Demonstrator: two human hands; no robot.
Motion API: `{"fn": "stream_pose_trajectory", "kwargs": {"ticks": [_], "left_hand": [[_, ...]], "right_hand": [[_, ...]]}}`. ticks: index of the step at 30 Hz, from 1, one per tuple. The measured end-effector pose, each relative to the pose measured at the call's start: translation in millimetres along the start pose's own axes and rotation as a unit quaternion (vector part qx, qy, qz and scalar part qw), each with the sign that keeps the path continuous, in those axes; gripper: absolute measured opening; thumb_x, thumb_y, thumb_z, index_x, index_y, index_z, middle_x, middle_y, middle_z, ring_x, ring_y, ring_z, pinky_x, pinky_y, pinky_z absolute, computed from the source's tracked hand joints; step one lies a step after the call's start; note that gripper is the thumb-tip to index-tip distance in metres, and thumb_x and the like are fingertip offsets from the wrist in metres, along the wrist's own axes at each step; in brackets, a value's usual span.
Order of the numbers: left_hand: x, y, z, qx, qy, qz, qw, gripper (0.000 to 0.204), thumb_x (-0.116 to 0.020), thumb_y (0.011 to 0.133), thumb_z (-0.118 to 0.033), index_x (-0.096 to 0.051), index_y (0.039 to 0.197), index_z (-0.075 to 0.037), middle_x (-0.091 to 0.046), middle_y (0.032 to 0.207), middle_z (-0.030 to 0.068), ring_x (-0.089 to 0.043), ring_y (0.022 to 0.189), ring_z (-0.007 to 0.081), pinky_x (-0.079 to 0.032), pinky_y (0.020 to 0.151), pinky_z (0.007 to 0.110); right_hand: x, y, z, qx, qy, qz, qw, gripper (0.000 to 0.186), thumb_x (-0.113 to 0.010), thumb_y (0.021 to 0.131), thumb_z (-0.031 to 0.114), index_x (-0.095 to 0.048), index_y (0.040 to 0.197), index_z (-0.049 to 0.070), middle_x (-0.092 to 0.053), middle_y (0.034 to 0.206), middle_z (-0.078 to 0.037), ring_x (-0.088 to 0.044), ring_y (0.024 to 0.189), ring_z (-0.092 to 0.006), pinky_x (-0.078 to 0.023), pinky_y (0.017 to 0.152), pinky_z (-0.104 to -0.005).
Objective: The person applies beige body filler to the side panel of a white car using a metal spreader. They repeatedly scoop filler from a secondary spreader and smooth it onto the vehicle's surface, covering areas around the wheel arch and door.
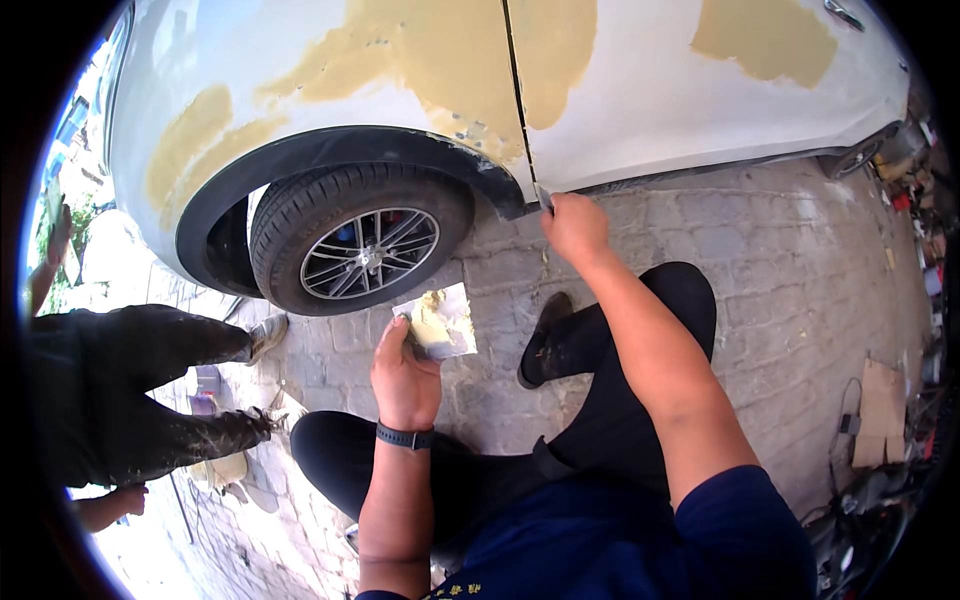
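Note:
My left hand (405,385) is closed on the edge of a flat, square putty board (461,318), its thumb on top. Yellowish putty (432,325) is smeared and heaped on the board. With my right hand (578,232) I grip a small putty knife (543,197), mostly hidden by my fingers. Its tip is at the bottom of the seam between fender and door; whether it touches is unclear. The white car (640,120) bears broad tan putty patches (440,65) on the fender, across the seam and on the door. Small bare spots show above the black wheel-arch trim (400,145).
The front wheel (370,255) stands just beyond the board. At left, another person in dark trousers (150,370) stands close to the car. Grey paving (760,270) lies below the door. Cardboard (880,415) and assorted clutter line the right side.

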State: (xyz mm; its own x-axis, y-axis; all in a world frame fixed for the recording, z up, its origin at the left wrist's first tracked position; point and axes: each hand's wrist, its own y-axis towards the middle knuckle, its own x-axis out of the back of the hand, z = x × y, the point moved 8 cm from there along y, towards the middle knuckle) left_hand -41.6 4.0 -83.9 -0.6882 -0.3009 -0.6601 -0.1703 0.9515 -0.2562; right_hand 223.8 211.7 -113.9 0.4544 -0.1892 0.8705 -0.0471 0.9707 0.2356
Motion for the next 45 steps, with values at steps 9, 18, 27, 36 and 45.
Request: {"fn": "stream_pose_trajectory", "kwargs": {"ticks": [9,18,27,36,45], "left_hand": [[0.0,0.7,1.1,0.004,0.009,0.005,1.0,0.035,-0.048,0.11,-0.02,-0.058,0.138,-0.001,-0.066,0.139,0.0097,-0.064,0.127,0.0244,-0.05,0.108,0.044],[-2.6,0.6,0.3,-0.007,0.022,0.002,1.0,0.035,-0.045,0.111,-0.019,-0.058,0.137,0.0,-0.066,0.137,0.0103,-0.065,0.125,0.0238,-0.051,0.107,0.043],[-12.2,-4.8,-0.9,-0.07,0.196,0.041,0.977,0.026,-0.049,0.111,-0.018,-0.063,0.124,0.0,-0.072,0.122,0.0116,-0.07,0.112,0.0218,-0.053,0.103,0.037],[29.3,2.6,-48.1,-0.072,-0.081,0.005,0.994,0.035,-0.048,0.112,-0.023,-0.057,0.14,-0.004,-0.068,0.136,0.0063,-0.068,0.117,0.0198,-0.055,0.095,0.037],[16.6,2.4,-28.3,-0.077,-0.04,-0.051,0.995,0.037,-0.048,0.111,-0.024,-0.057,0.141,-0.003,-0.065,0.141,0.0071,-0.064,0.125,0.0206,-0.052,0.1,0.037]], "right_hand": [[-0.6,8.3,6.7,0.01,0.016,-0.068,0.997,0.019,-0.067,0.095,0.024,-0.07,0.094,0.005,-0.073,0.093,-0.016,-0.071,0.086,-0.0393,-0.057,0.075,-0.0527],[88.3,-21.1,40.2,0.101,0.195,-0.288,0.932,0.019,-0.068,0.098,0.02,-0.064,0.089,0.003,-0.063,0.083,-0.014,-0.062,0.072,-0.0378,-0.05,0.063,-0.0459],[77.6,-116.6,78.3,0.138,0.546,0.095,0.821,0.044,-0.06,0.11,0.028,-0.049,0.078,-0.001,-0.046,0.07,-0.001,-0.042,0.066,-0.0094,-0.037,0.061,-0.0351],[40.8,-76.2,41.9,-0.018,0.514,0.023,0.857,0.021,-0.075,0.096,0.02,-0.068,0.097,0.0,-0.067,0.085,-0.015,-0.064,0.076,-0.0347,-0.051,0.07,-0.041],[74.3,13.1,52.8,0.184,0.228,-0.012,0.956,0.024,-0.079,0.09,0.019,-0.065,0.105,0.005,-0.071,0.094,-0.015,-0.068,0.088,-0.0389,-0.052,0.076,-0.0466]]}}
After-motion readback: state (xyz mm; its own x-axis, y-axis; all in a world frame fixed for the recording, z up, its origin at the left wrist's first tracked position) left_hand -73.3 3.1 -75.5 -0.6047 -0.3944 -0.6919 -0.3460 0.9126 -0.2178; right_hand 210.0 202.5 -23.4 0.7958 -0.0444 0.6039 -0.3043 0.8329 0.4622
